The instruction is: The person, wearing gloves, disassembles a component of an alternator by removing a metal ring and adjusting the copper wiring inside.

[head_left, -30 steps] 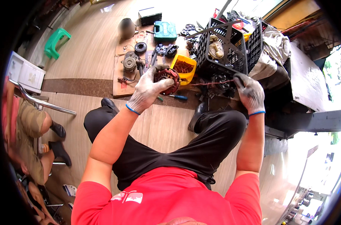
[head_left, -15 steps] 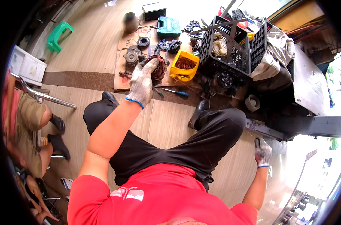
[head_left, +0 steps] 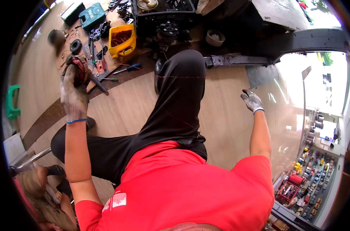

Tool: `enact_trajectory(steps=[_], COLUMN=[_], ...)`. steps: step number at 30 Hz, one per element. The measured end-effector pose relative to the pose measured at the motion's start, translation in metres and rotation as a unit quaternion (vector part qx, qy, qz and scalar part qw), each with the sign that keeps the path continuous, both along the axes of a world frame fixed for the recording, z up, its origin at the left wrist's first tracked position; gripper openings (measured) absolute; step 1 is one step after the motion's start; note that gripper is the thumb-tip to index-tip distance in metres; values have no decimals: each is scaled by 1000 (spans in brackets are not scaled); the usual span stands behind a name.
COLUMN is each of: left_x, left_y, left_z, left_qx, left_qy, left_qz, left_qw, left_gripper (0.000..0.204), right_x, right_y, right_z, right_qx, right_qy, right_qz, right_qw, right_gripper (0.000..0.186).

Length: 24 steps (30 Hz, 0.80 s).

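Note:
My left hand (head_left: pixel 73 94), in a soiled white knit glove with a blue cuff, is closed around a motor stator (head_left: pixel 79 68). This is a round metal ring with reddish copper windings, tilted up over the cardboard. A dark bar like a tool handle (head_left: pixel 99 84) lies beside the stator. Out to the right, my gloved right hand (head_left: pixel 252 101) hovers over the floor with thumb and fingers apart. A thin reddish wire (head_left: pixel 178 77) stretches across my raised knee; whether it reaches either hand cannot be seen. Reddish wire scraps (head_left: pixel 121 36) fill a yellow cut-open container (head_left: pixel 123 51).
A blue-handled screwdriver (head_left: pixel 128 68), a black ring (head_left: pixel 75 46), a teal case (head_left: pixel 92 16) and a black crate (head_left: pixel 165 14) lie ahead. A metal beam (head_left: pixel 240 61) and white tub (head_left: pixel 215 38) are at the right. A seated person (head_left: pixel 47 192) is at lower left.
The view has swung to the right. My right hand shows further forward, its fingers more spread. My left hand still grips the stator, and the thin wire now crosses my knee.

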<state>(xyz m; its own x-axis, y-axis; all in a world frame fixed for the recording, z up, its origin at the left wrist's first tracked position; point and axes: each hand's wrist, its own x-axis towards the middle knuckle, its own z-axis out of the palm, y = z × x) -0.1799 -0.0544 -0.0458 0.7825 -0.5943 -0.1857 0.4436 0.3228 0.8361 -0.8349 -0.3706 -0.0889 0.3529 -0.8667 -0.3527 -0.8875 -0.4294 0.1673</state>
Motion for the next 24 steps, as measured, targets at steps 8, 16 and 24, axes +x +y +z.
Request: enact_trajectory(steps=[8,16,24], left_x=[-9,-17,-3], left_y=[3,-1,2], left_z=[4,13,11], left_qx=[-25,-26,11], left_qy=[-49,-16,-111], left_qz=[23,37,45], left_qw=[998,999,993], left_gripper=[42,40,48], right_x=[80,431,525], right_y=[-18,164,185], right_z=[66,171,106], right_qx=[-316,-86,47], right_qy=[-39,-506,-383], right_qz=[94,367,380], right_qw=[943,776,841], right_gripper=[49,55,40])
